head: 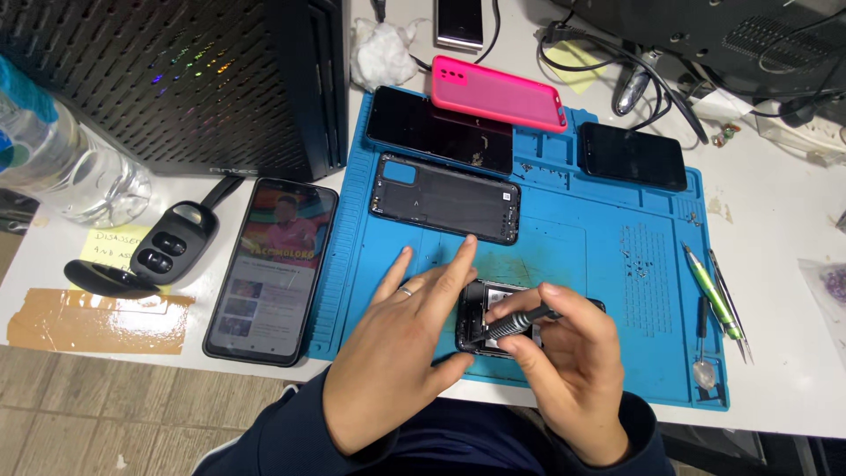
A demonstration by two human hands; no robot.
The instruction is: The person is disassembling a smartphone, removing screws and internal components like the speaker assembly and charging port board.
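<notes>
An opened black phone (477, 315) lies on the blue work mat (573, 238) near its front edge. My left hand (401, 348) rests flat on the phone's left side, fingers spread, a ring on one finger. My right hand (573, 379) grips a black knurled screwdriver (518, 323) whose tip points into the phone's left part. Just beyond lies a detached black back cover (445, 197), inner side up.
Two dark phones (438, 130) (632, 155) and a pink phone case (498, 92) lie at the mat's far side. A lit phone (271, 269), open earbud case (150, 256) and water bottle (53, 159) sit left. Green tweezers (716, 295) lie right. A black computer case (176, 79) stands behind.
</notes>
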